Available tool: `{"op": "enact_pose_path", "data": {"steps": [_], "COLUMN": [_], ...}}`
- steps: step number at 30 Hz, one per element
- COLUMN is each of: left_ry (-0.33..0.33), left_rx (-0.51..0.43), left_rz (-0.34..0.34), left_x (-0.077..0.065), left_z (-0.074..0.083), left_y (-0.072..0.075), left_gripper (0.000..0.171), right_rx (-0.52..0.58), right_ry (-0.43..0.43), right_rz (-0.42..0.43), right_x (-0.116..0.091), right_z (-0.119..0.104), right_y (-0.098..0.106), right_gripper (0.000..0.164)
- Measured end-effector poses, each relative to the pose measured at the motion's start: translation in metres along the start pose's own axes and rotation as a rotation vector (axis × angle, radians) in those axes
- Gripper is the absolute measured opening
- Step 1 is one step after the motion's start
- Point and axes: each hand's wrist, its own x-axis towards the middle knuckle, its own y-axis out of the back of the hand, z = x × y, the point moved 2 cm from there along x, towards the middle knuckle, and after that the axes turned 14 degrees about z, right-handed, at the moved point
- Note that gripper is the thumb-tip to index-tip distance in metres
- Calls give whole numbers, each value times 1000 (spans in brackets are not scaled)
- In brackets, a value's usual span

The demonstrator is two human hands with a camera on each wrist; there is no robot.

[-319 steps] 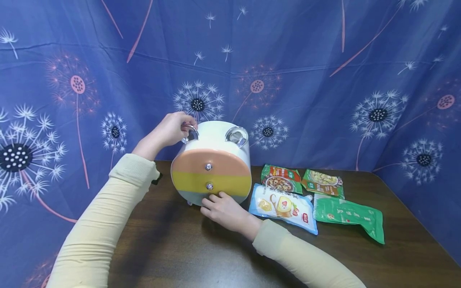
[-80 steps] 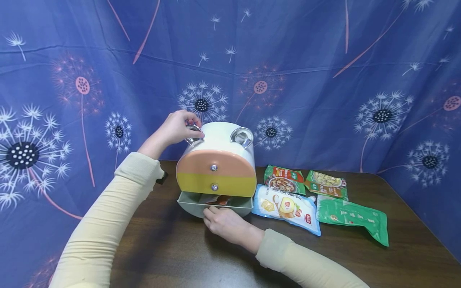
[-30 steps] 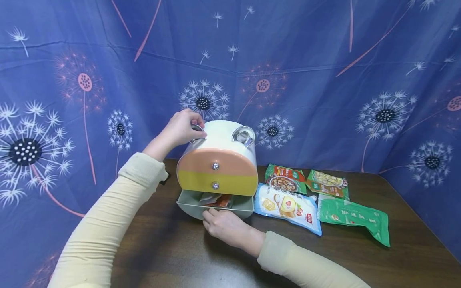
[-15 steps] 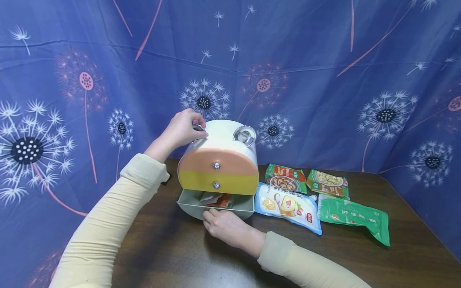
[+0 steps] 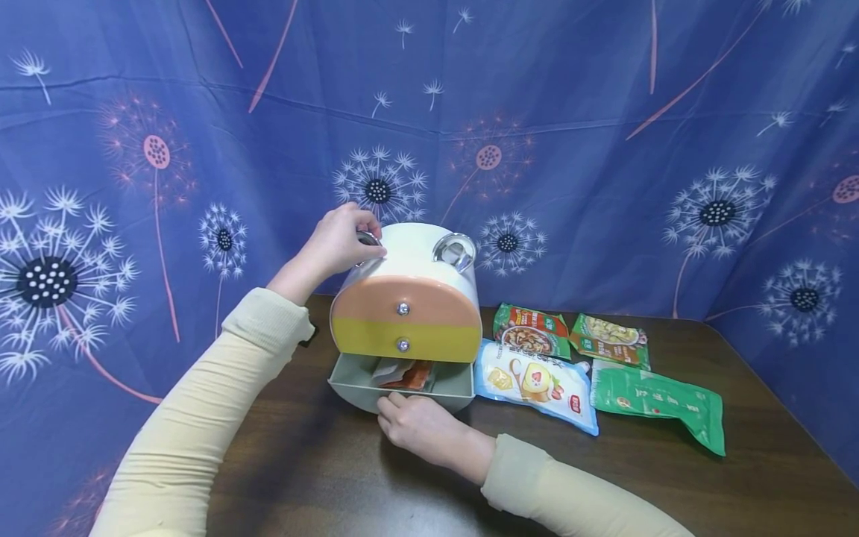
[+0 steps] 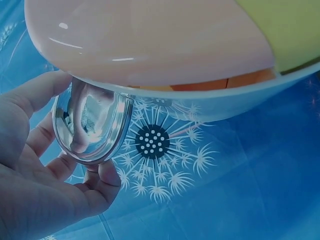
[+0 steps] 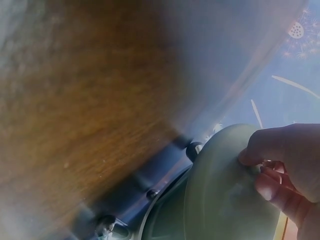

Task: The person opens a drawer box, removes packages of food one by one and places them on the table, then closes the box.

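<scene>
A small rounded cabinet point(image 5: 429, 250) stands on the table, white on top, its front banded in orange point(image 5: 365, 298) and yellow point(image 5: 365, 339). My left hand point(image 5: 338, 239) grips the chrome ear point(image 6: 92, 122) at its top left, thumb and fingers curled round the rim. The pale green bottom drawer point(image 5: 349, 391) is pulled out, and white and orange-brown packets point(image 5: 406, 374) lie inside it. With thumb and fingers at the drawer front, my right hand point(image 5: 426, 429) pinches its knob, mostly hidden by the fingers. The two upper drawers are closed, their round knobs point(image 5: 403, 308) showing.
Right of the cabinet lie several food packs: a red-green pouch point(image 5: 533, 330), a green-brown pouch point(image 5: 611, 341), a white-blue spouted pouch point(image 5: 537, 384) close beside the drawer, and a long green pack point(image 5: 661, 403). A blue dandelion-print cloth point(image 5: 570, 171) hangs behind the wooden table point(image 5: 322, 477).
The bottom drawer, closed at first, has come out towards me with my right hand at its front, showing the packets inside. My left hand stays on the chrome ear. The last second shows little movement.
</scene>
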Motion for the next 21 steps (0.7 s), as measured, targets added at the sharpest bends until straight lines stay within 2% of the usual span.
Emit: {"op": "enact_pose_path", "data": {"steps": [5,10,12,16,21], "left_ry": [2,2,1,0,2], "left_rx": [-6,-9,-8,-8,-6], "left_rz": [0,-5,-4,-5,-6], "left_x": [0,0,0,0,0], "left_z": [-1,-1,-1,0,-1], "left_y": [-1,-1,-1,-1,-1], "left_gripper": [23,23,23,23,24], "right_rx": [4,0,9,33,41], "right_ry": [14,0,-8,-21,-20], "right_rz": [20,9,-1,-9,-1], "right_x": [4,1,-1,-3,-3], "right_z": [1,-5,-7,-10,-13], "right_y": [11,3,0,-2,-1], "right_gripper": [32,42,36,14,9]}}
